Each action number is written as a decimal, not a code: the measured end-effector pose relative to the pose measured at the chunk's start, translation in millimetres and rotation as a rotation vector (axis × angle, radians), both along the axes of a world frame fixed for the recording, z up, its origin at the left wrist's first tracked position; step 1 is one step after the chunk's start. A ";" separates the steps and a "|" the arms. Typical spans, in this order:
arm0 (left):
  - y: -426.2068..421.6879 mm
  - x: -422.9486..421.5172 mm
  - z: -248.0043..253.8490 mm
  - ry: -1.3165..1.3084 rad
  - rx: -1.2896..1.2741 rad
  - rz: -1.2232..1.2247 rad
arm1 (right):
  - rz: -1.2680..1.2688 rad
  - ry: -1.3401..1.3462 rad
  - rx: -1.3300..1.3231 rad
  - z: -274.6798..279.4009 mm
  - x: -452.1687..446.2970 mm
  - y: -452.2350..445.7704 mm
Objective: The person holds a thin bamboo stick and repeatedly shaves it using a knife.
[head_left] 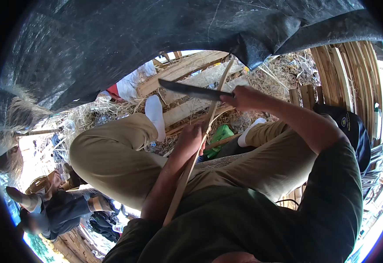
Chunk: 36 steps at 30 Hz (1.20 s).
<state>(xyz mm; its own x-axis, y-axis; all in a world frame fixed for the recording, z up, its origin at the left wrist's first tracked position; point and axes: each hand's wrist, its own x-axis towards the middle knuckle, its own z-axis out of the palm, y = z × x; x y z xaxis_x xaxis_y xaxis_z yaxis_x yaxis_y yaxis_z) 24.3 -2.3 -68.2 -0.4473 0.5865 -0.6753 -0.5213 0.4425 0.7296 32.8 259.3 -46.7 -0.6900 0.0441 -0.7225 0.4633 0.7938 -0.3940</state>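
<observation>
While the left hand (191, 141) grasps the strip (182, 184), which runs from near left to far right, the right hand (243, 98) grips the knife (189, 90), pointing left across the strip's far section.

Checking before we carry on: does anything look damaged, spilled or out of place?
Loose straw lies scattered around the planks, which looks untidy. A pale sliver curves away from the wooden strip in the left hand, apparently split from it.
</observation>
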 end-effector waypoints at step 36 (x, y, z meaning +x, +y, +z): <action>11.2 -2.7 38.0 -0.564 0.156 0.320 | -0.061 0.093 -0.018 37.8 10.0 -14.2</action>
<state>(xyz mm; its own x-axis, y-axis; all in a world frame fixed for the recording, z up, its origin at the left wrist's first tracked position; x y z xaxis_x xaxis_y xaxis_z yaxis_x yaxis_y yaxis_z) 21.6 8.9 -30.3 -0.2188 0.5930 -0.7749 -0.9299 0.1139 0.3497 42.7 245.2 -9.0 -0.7506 0.0760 -0.6564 0.4715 0.7576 -0.4514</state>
